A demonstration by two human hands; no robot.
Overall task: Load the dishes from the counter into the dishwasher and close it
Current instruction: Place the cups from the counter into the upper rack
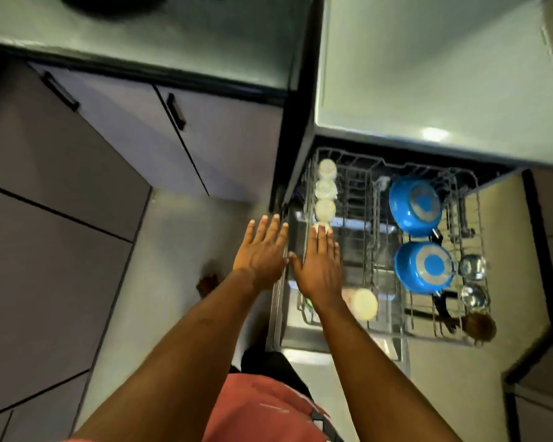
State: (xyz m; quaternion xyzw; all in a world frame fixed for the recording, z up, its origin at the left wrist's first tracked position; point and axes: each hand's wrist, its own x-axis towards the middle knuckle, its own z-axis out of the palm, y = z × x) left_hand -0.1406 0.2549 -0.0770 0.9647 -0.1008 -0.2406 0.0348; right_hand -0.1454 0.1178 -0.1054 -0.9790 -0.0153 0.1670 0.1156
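Head view: left grip (262, 250) and right grip (321, 266) spread flat, holding nothing, at the left edge of the dishwasher rack (351, 193). Cream cups (326, 189) and blue pans (415, 205) sit loaded; rack likely awaits pushing in.

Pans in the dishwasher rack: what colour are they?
Both pans are bright blue, with grey metal on their upturned bases; the head view shows it.

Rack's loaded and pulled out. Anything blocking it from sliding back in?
Nothing visible blocks the rack, though the counter hides what lies behind it. The left hand and right hand are open near its left side, gripping nothing.
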